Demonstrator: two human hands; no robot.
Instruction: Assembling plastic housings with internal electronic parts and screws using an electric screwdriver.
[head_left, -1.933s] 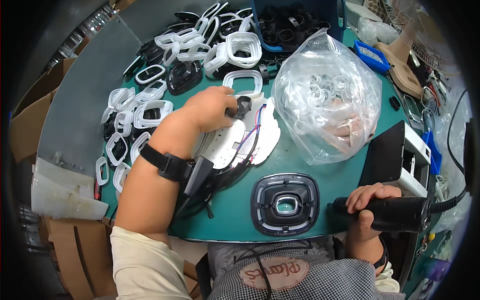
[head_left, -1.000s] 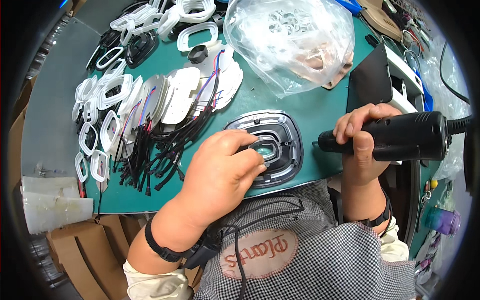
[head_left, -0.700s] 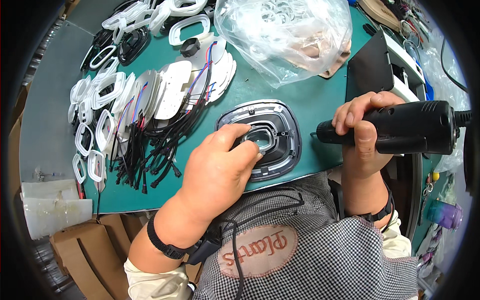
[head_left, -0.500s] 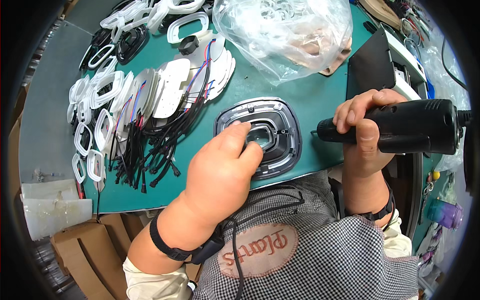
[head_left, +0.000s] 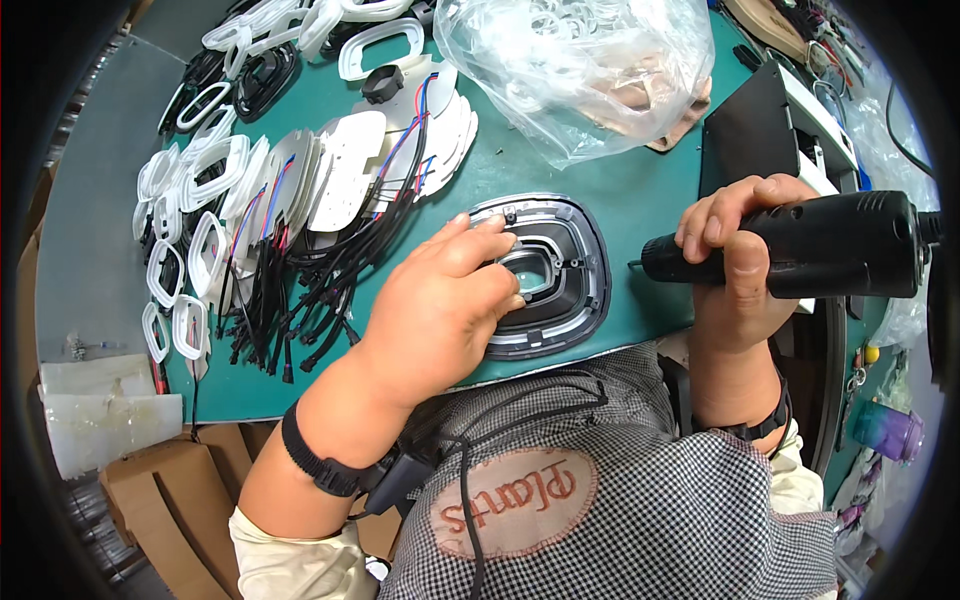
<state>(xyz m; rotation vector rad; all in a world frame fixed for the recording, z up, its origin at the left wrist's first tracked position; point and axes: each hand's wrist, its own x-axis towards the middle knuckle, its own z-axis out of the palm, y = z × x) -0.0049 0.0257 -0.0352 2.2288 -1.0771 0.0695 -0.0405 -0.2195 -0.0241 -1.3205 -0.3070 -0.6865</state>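
A black rounded-square housing (head_left: 575, 312) lies flat on the green table near its front edge, with a grey inner rim and a clear window in its middle. My left hand (head_left: 440, 290) rests over the housing's left side, fingers curled onto it and hiding that part. To the right, my right hand (head_left: 745, 240) is wrapped round a black electric screwdriver (head_left: 840, 245). The tool lies level above the table, its thin bit pointing left at the housing without touching it.
White plates with black cables (head_left: 345, 170) stand in a row to the left, beside several white ring frames (head_left: 215, 165). A clear plastic bag (head_left: 570, 90) sits at the back. At the right stand a black and white box (head_left: 745, 130) and a purple bottle (head_left: 890, 430).
My left hand has shifted left from the housing's middle to its left side, with the fingers more spread. The screwdriver has hardly moved in my right hand.
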